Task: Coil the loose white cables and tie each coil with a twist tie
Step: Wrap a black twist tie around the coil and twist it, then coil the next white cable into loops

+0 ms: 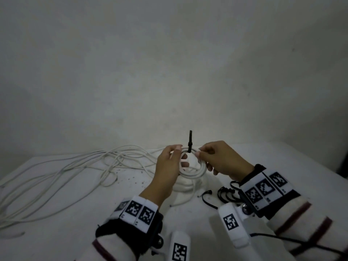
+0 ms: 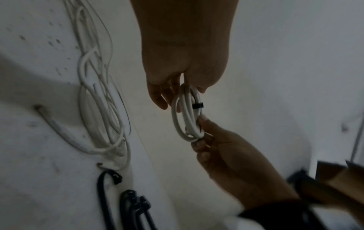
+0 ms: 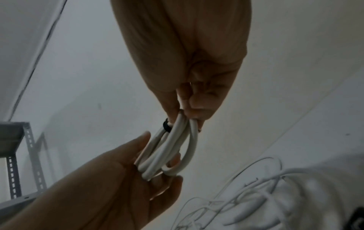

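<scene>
I hold a small white cable coil (image 1: 192, 175) upright above the table, one hand on each side. My left hand (image 1: 178, 153) grips its left side, thumb on top and fingers through the ring. My right hand (image 1: 200, 152) pinches the upper right side. A black tie (image 1: 190, 142) is wrapped round the top of the coil between my hands, its tail sticking straight up. The left wrist view shows the coil (image 2: 185, 115) with the tie band (image 2: 197, 105) round it. In the right wrist view the coil (image 3: 169, 147) and the tie (image 3: 167, 126) sit just below my right fingertips.
A tangle of loose white cables (image 1: 75, 166) sprawls over the left of the white table (image 1: 75, 232). Another white coil (image 1: 185, 186) lies under my hands. Several spare black ties (image 1: 226, 193) lie by my right wrist. A metal shelf frame (image 3: 11, 155) stands off to one side.
</scene>
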